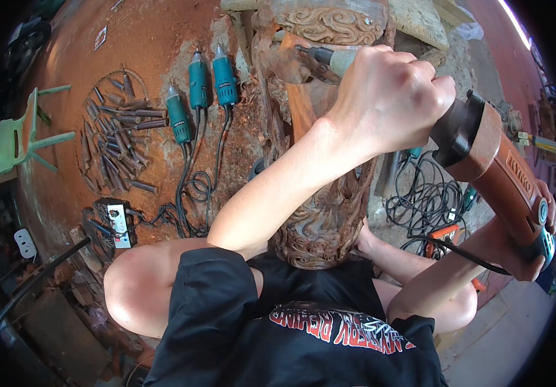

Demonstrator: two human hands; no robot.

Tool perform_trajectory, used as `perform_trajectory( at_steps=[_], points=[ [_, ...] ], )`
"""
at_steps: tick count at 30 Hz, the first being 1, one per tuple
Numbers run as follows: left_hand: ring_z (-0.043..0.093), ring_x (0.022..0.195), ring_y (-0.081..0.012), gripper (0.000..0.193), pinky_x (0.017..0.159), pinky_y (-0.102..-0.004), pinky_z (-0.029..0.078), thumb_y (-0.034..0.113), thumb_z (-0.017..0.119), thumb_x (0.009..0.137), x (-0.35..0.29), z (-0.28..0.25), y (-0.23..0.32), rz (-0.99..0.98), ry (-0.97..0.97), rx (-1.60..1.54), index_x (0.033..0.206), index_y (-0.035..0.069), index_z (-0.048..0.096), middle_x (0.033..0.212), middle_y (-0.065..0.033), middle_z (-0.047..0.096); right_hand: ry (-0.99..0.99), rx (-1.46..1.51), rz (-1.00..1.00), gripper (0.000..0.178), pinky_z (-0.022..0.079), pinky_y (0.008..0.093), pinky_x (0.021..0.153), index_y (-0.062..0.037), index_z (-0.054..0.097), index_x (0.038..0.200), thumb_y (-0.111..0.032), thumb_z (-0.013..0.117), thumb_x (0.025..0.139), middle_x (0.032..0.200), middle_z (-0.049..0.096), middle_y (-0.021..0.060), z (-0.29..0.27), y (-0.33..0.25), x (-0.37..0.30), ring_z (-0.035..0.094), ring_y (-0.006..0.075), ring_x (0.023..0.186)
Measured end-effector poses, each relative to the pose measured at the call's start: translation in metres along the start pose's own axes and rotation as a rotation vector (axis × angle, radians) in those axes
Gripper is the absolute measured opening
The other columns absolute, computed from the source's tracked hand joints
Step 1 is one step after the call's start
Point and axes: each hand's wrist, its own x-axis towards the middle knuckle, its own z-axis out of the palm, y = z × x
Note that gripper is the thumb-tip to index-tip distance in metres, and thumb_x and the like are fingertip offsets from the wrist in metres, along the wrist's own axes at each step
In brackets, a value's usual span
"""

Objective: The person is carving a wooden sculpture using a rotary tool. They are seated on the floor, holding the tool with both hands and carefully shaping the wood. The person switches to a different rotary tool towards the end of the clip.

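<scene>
An orange-brown electric carving tool (pixel 507 151) with a black collar slants across the right side. My left hand (pixel 394 97) is wrapped round its front barrel, and a short pale and dark nose (pixel 323 57) sticks out beyond the fist. At the rear, my right hand (pixel 515 258) grips the tool's body end, with fingers round the far side. The nose's tip lies over a dark carved wooden piece (pixel 320 226) with swirling relief, standing between my legs. Whether the tip touches the wood cannot be made out. My left forearm hides part of the carving.
Three teal rotary grinders (pixel 198 80) lie to the left, their cords running to a power strip (pixel 120 226). Beyond them are a pile of carving chisels (pixel 120 138) and a green plastic stool (pixel 23 138). Coiled black cable (pixel 423 200) lies right of the carving.
</scene>
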Motion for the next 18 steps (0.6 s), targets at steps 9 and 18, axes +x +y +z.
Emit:
perform_trajectory(
  at_steps=[9,18],
  points=[
    [0.068,0.062,-0.0232,0.019,0.056,-0.0361,0.053,0.021,0.076,0.063,-0.005,-0.004,0.008,-0.037,-0.023,0.015,0.07,0.013,0.06,0.062,-0.0017,0.059,0.032,-0.285,-0.054,0.051,0.036,0.0466,0.114,-0.0115,0.055,0.098,-0.031,0.072,0.055,0.097,0.058,0.0057,0.013,0.003,-0.002,0.055,0.0262,0.11],
    [0.069,0.063,-0.0236,0.02,0.057,-0.0368,0.054,0.021,0.077,0.062,-0.004,-0.005,0.01,-0.044,-0.03,0.002,0.071,0.013,0.061,0.062,-0.0027,0.062,-0.292,0.15,0.18,0.072,0.042,0.0544,0.113,0.006,0.059,0.112,-0.043,0.061,0.059,0.115,0.061,0.0253,0.001,-0.001,0.006,0.059,0.0399,0.121]
  ],
)
